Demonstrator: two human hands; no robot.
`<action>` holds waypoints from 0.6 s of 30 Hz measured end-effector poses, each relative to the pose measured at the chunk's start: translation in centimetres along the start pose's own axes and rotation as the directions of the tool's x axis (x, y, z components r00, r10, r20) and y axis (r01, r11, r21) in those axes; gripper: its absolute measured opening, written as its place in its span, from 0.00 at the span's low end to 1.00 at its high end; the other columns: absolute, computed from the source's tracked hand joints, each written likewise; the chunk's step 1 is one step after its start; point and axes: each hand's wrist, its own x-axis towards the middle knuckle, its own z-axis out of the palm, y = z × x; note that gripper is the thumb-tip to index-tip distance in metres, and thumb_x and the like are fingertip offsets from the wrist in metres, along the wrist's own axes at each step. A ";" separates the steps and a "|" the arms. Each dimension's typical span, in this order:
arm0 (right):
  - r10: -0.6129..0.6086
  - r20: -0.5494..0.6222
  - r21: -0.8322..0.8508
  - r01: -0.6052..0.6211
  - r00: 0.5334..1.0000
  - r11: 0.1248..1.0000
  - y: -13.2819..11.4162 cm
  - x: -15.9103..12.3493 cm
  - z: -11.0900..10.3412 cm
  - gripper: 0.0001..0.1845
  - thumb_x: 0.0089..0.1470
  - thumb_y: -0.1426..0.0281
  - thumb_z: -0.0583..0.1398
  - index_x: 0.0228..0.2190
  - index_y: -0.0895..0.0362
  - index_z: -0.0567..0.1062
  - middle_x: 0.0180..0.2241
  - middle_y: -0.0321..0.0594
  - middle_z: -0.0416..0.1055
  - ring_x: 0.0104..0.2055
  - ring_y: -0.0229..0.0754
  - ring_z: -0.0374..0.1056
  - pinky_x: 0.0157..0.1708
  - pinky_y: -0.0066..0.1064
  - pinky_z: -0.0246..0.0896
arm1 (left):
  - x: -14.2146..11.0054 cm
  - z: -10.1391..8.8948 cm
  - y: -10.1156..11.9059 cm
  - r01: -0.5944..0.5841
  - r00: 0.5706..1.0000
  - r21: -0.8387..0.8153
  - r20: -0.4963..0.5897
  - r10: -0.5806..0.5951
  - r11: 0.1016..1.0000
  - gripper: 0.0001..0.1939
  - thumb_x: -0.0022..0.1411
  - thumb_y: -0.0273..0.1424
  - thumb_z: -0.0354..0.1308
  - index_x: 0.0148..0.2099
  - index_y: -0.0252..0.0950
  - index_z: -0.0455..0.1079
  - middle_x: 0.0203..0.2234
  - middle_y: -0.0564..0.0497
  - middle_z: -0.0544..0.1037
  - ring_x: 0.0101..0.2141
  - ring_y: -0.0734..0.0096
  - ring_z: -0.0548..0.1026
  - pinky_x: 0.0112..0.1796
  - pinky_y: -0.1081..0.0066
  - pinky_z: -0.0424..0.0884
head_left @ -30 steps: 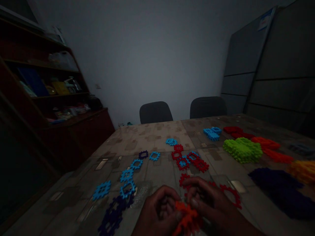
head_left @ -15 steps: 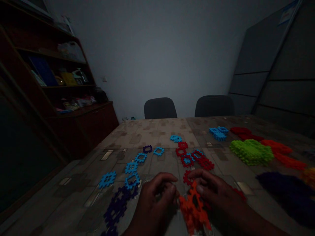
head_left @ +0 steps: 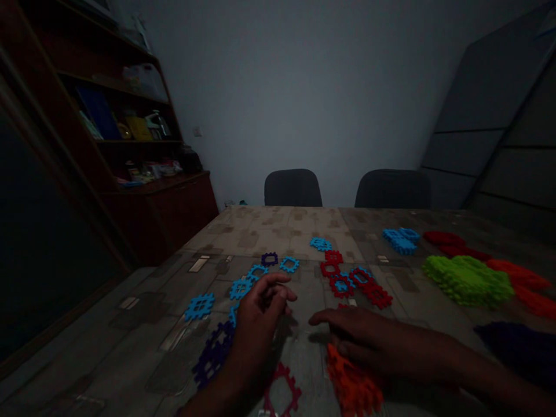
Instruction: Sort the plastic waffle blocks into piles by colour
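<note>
Your left hand (head_left: 260,315) is raised above the patterned tabletop (head_left: 278,231), fingers half curled and pointing to your right, with nothing visible in them; read the grip as open. Your right hand (head_left: 347,336) lies low and flat, palm down, fingers extended toward your left hand, also open, with no wrap around any piece. The nearest object is an orange interlocking plastic assembly (head_left: 353,382), at the near edge of the table and partly cut off by the bottom of the frame. Its long axis runs from just under the heel of your right hand's fingers down and slightly rightward, toward you; its far end points away from you and slightly left. Your right hand overlaps that far end, but the dim light hides whether skin touches it. A dark red square ring piece (head_left: 282,394) lies flat below and just right of your left wrist. A dark purple chain of pieces (head_left: 212,358) sits left of that wrist, and a blue lattice piece (head_left: 200,306) lies beyond it. Further out are a red cluster (head_left: 354,284) and, to the right, a lime green stack (head_left: 467,281). Two dark chairs (head_left: 293,188) stand beyond the table.
</note>
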 end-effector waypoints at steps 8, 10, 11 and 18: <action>0.093 -0.187 -0.043 -0.103 0.978 0.994 1.4 -2.6 2.1 0.23 0.63 0.65 0.63 0.59 0.46 0.78 0.58 0.46 0.78 0.57 0.57 0.74 0.56 0.46 0.69 | 0.4 0.0 -0.4 0.023 0.999 0.024 0.043 -0.024 0.999 0.12 0.57 0.38 0.64 0.41 0.36 0.76 0.30 0.51 0.81 0.28 0.68 0.76 0.30 0.72 0.70; 0.096 -0.220 -0.064 -0.112 0.971 0.992 1.3 -3.8 3.0 0.29 0.57 0.64 0.69 0.59 0.42 0.78 0.59 0.44 0.77 0.58 0.60 0.73 0.56 0.47 0.70 | -0.1 0.2 -0.9 0.027 0.988 0.096 0.149 -0.042 0.995 0.08 0.56 0.34 0.62 0.38 0.37 0.78 0.30 0.50 0.82 0.31 0.66 0.77 0.33 0.70 0.70; 0.077 -0.240 -0.085 -0.100 0.968 0.991 1.1 -4.3 3.4 0.31 0.53 0.66 0.71 0.58 0.40 0.79 0.58 0.43 0.78 0.57 0.61 0.74 0.55 0.47 0.70 | -0.4 0.3 -1.1 0.019 0.974 0.143 0.221 -0.050 0.990 0.07 0.56 0.32 0.61 0.37 0.37 0.78 0.29 0.50 0.82 0.32 0.65 0.77 0.34 0.70 0.69; 0.011 -0.295 -0.207 -0.075 0.955 0.975 2.3 -4.4 5.8 0.35 0.46 0.74 0.72 0.55 0.41 0.79 0.48 0.43 0.83 0.48 0.61 0.77 0.47 0.48 0.70 | -1.4 -0.4 -1.7 -0.107 0.791 0.264 0.607 -0.078 0.959 0.23 0.51 0.28 0.72 0.52 0.41 0.82 0.48 0.46 0.84 0.50 0.54 0.79 0.55 0.59 0.71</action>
